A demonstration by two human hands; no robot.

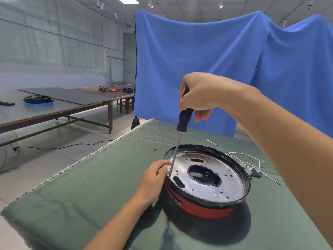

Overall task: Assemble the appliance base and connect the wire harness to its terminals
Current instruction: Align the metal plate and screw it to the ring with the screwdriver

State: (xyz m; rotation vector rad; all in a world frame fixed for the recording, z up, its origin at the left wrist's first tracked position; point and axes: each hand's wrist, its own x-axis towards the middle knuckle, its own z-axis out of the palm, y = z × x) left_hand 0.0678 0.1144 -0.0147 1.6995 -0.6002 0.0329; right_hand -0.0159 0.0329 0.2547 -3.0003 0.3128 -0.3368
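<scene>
A round appliance base [201,207] with a red wall and black rim lies on the green cloth, a silver metal plate [228,183] with holes set inside it. My right hand [200,94] grips the black and orange handle of a screwdriver [183,120]. Its shaft stands nearly upright, with the tip down at the plate's left edge. My left hand [153,179] rests against the base's left rim, fingers curled by the screwdriver tip. A wire harness [252,166] with white leads and a grey connector lies just right of the base.
A green cloth [86,195] covers the table; its left edge runs diagonally. A small screw [155,150] and a loose wire tie [212,142] lie behind the base. A blue curtain [198,65] hangs behind. Other tables with another black base [38,100] stand at far left.
</scene>
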